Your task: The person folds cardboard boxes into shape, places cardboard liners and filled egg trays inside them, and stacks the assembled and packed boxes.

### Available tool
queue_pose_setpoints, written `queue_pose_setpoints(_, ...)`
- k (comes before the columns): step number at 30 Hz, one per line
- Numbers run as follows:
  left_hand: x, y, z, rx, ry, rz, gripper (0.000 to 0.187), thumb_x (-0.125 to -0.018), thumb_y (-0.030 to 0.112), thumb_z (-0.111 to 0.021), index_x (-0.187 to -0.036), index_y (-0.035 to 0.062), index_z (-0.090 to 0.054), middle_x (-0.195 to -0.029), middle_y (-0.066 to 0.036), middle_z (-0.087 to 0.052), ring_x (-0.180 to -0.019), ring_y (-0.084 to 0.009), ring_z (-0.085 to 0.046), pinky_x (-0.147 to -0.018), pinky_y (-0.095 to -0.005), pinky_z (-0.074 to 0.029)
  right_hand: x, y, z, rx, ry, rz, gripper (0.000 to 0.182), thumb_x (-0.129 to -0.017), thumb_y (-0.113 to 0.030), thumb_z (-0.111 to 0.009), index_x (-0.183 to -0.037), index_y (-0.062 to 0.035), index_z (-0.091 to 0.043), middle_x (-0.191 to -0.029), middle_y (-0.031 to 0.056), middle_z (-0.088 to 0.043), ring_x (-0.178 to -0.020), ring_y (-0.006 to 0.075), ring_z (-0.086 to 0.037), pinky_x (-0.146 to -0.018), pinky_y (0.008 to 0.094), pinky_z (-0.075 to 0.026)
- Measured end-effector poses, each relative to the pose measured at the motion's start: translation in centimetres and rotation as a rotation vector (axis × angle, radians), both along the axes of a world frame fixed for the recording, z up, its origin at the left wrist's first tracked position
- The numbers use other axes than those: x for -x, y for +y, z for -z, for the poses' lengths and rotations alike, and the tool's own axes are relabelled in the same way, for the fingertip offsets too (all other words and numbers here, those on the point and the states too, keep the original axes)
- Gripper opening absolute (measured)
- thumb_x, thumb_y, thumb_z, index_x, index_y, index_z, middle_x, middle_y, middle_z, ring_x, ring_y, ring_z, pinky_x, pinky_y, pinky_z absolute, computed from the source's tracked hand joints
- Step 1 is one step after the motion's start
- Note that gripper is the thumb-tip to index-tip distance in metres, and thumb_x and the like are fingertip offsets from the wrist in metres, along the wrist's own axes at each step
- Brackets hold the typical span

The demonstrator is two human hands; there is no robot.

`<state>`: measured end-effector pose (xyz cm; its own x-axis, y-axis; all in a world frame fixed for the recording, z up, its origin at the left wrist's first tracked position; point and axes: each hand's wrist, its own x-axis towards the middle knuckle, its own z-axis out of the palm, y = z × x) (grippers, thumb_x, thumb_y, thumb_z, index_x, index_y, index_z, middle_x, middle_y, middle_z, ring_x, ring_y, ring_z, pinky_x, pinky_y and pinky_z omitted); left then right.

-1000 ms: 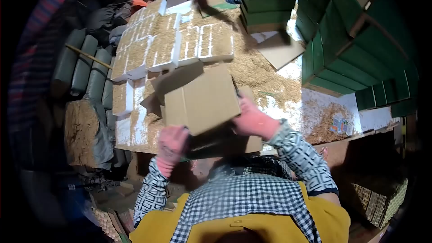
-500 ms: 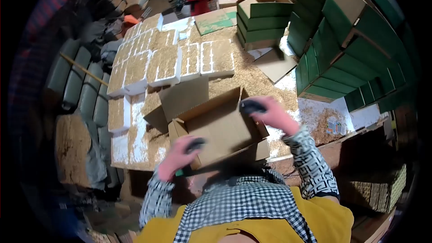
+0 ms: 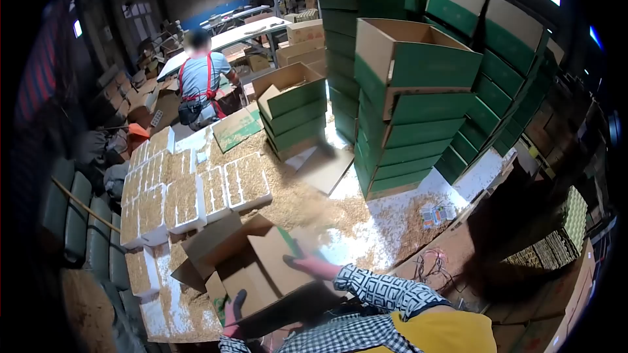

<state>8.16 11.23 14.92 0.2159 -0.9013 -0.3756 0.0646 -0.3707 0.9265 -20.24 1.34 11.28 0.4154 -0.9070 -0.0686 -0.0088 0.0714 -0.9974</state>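
Note:
An open cardboard box (image 3: 245,274) with raised flaps sits tilted at the near edge of the table, in front of my body. My left hand (image 3: 233,310), in a pink glove with dark fingertips, grips the box's near left corner, thumb upright against the wall. At the right side, my right hand (image 3: 313,264) holds the flap (image 3: 278,258), which leans inward over the opening. Part of that hand is blurred, and its lower fingers are hidden. Inside the box, the part of the bottom that shows is bare cardboard.
White trays (image 3: 183,202) filled with sawdust-like material stand on the table's left. Green-and-brown boxes (image 3: 418,121) rise in tall stacks at the right, with a shorter stack (image 3: 294,114) behind. A flat cardboard piece (image 3: 325,168) lies between. A person (image 3: 204,78) in red straps works beyond the table.
My view has swung up and right. The right hand has gone from the box's far right corner to its right flap, now folded inward. The left hand has closed on the left corner.

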Motion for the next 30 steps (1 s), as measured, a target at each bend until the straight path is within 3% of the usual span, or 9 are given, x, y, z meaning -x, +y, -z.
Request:
queue_pose_setpoints(3,-4.2,-6.7,1.6,0.236,0.37,0.057,0.039,-0.098,0.024,-0.043,-0.123,-0.0033,-0.053,-0.123,-0.012,-0.057,-0.114,-0.0202,-0.054,-0.103,-0.0323,-0.04,4.9,-2.8,-12.3,0.099,0.053,0.237,0.095,-0.077,-0.032,-0.07,-0.146,0.0019,-0.015,-0.15,0.0226,-0.019,-0.139,0.0316,-0.021,-0.112,0.0394,-0.021)
queue_pose_setpoints(5,2.9,-11.6,-11.7,0.433,0.2,0.138,0.04,-0.097,0.025,-0.045,-0.124,-0.0031,-0.051,-0.123,-0.012,-0.057,-0.115,-0.0206,-0.053,-0.103,-0.0323,-0.039,10.8,-6.1,-22.3,0.531,-0.081,0.427,0.099,-0.067,-0.029,-0.08,-0.143,0.0011,-0.023,-0.135,0.0189,-0.04,-0.126,0.0286,-0.039,-0.108,0.0379,-0.03)
queue_pose_setpoints(8,16.3,-18.2,-26.6,0.795,0.051,0.358,0.042,-0.095,0.027,-0.048,-0.126,-0.0026,-0.049,-0.124,-0.012,-0.056,-0.116,-0.0212,-0.052,-0.103,-0.0323,-0.039,22.3,-5.9,-40.2,0.886,-0.279,0.523,0.067,-0.067,-0.016,-0.078,-0.125,0.0028,-0.048,-0.1,0.0097,-0.062,-0.076,0.0124,-0.058,-0.068,0.0241,-0.05)
queue_pose_setpoints(11,30.5,-22.9,-34.6,1.11,0.022,0.543,0.045,-0.094,0.028,-0.051,-0.128,-0.0022,-0.047,-0.124,-0.013,-0.056,-0.116,-0.0218,-0.051,-0.102,-0.0323,-0.038,34.5,-5.7,-48.0,1.031,-0.353,0.703,0.039,-0.081,-0.02,-0.064,-0.114,-0.0003,-0.059,-0.093,0.0067,-0.065,-0.076,0.0126,-0.061,-0.068,0.0244,-0.05)
queue_pose_setpoints(15,44.1,-30.0,-27.7,1.163,0.093,0.772,0.058,-0.089,0.028,-0.06,-0.135,0.0007,-0.039,-0.129,-0.015,-0.05,-0.12,-0.0242,-0.047,-0.103,-0.0332,-0.035,50.2,-8.2,-48.3,1.005,-0.38,0.761,0.035,-0.091,-0.025,-0.053,-0.116,-0.0015,-0.06,-0.101,0.0072,-0.066,-0.088,0.014,-0.064,-0.073,0.0255,-0.05)
queue_pose_setpoints(17,45.7,-28.8,-26.6,1.204,0.003,0.557,0.062,-0.085,0.016,-0.057,-0.141,0.0018,-0.033,-0.133,-0.017,-0.047,-0.124,-0.0256,-0.044,-0.106,-0.0333,-0.031,56.3,-10.7,-44.5,0.894,-0.512,0.356,0.041,-0.094,-0.023,-0.048,-0.127,0.0006,-0.05,-0.115,0.0112,-0.061,-0.098,0.0194,-0.061,-0.084,0.0302,-0.049)
queue_pose_setpoints(20,47.2,-30.0,-25.9,1.249,0.052,0.502,0.068,-0.085,0.012,-0.057,-0.144,0.002,-0.024,-0.138,-0.018,-0.042,-0.127,-0.0286,-0.041,-0.107,-0.0341,-0.029,62.1,-15.2,-37.0,0.608,-0.624,0.477,0.046,-0.095,-0.023,-0.046,-0.133,0.0033,-0.041,-0.122,0.0161,-0.057,-0.106,0.0263,-0.058,-0.093,0.0349,-0.047)
queue_pose_setpoints(24,45.8,-29.6,-25.3,1.169,-0.084,0.402,0.075,-0.085,0.012,-0.059,-0.146,0.0026,-0.016,-0.142,-0.019,-0.036,-0.13,-0.03,-0.037,-0.109,-0.0346,-0.026,59.7,-21.0,-34.5,0.471,-0.514,0.958,0.039,-0.096,-0.021,-0.044,-0.127,0.0014,-0.048,-0.115,0.0119,-0.06,-0.099,0.0223,-0.058,-0.086,0.0316,-0.046)
queue_pose_setpoints(30,38.7,-27.9,-19.5,1.173,-0.42,0.288,0.08,-0.079,0.022,-0.067,-0.144,0.0052,-0.024,-0.145,-0.024,-0.025,-0.137,-0.0372,-0.022,-0.112,-0.0382,-0.021,49.3,-12.3,-32.6,0.729,-0.434,0.969,0.033,-0.097,-0.019,-0.041,-0.119,-0.0014,-0.058,-0.104,0.0056,-0.064,-0.087,0.0164,-0.058,-0.077,0.0266,-0.046)
